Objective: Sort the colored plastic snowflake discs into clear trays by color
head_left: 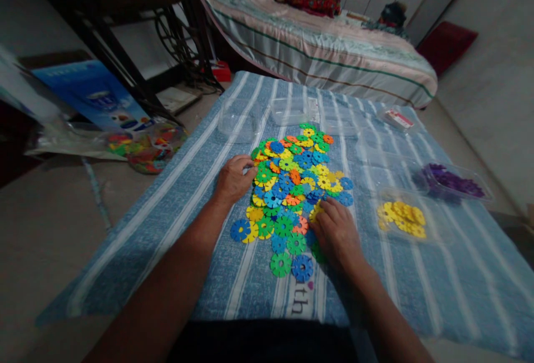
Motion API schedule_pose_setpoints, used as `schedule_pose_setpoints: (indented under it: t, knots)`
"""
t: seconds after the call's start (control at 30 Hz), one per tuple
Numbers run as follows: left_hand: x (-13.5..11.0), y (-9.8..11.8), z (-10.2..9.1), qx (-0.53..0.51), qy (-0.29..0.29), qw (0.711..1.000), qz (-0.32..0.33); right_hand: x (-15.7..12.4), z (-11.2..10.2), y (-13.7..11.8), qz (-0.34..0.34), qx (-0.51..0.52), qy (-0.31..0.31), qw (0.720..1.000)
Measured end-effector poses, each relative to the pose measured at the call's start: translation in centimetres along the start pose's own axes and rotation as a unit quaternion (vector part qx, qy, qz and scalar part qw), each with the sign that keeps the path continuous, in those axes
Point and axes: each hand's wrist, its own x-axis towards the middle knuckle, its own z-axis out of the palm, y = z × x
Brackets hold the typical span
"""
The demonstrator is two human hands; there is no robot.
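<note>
A heap of flat, notched plastic discs (286,179) in blue, green, yellow and orange is spread over a striped blue cloth (196,185). At the heap's left edge my left hand (237,178) is curled, thumb and fingertips close together against the discs; whatever lies between them is too small to make out. My right hand (337,230) rests at the lower right of the heap, its fingers bent over a yellow disc (316,212), part of which shows beside the fingertips. To the right, a clear plastic box (436,229) contains yellow discs (403,217).
Another clear box at the right holds purple pieces (453,180). Clear plastic containers (290,112) stand beyond the heap, with a small red-labelled box (398,119) at the far right. A bed (325,51) is behind the table; a treadle stand (177,35) and bagged coloured pieces (152,146) are left.
</note>
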Motion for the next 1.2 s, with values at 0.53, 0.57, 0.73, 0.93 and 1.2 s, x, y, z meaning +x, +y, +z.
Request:
schedule_pose_setpoints:
  t: [0.53, 0.57, 0.73, 0.93, 1.2]
  knots:
    - [-0.1, 0.1, 0.0, -0.002, 0.005, 1.0, -0.001, 1.3, -5.8, 5.3, 0.057, -0.061, 0.18, 0.98]
    - [-0.1, 0.1, 0.0, -0.001, 0.006, 1.0, -0.003, 1.2, -6.8, 6.4, 0.073, -0.092, 0.199, 0.973]
    - [0.0, 0.0, -0.1, -0.001, 0.003, 1.0, 0.002, 0.5, -9.7, 9.4, 0.138, -0.199, 0.264, 0.934]
    - [0.0, -0.1, -0.1, 0.006, 0.001, 1.0, 0.001, 0.9, -5.1, 3.7, 0.033, -0.042, 0.136, 0.989]
    - [0.0, -0.2, -0.1, 0.001, 0.004, 1.0, 0.006, 1.1, -1.2, 1.5, 0.045, -0.082, -0.048, 0.994]
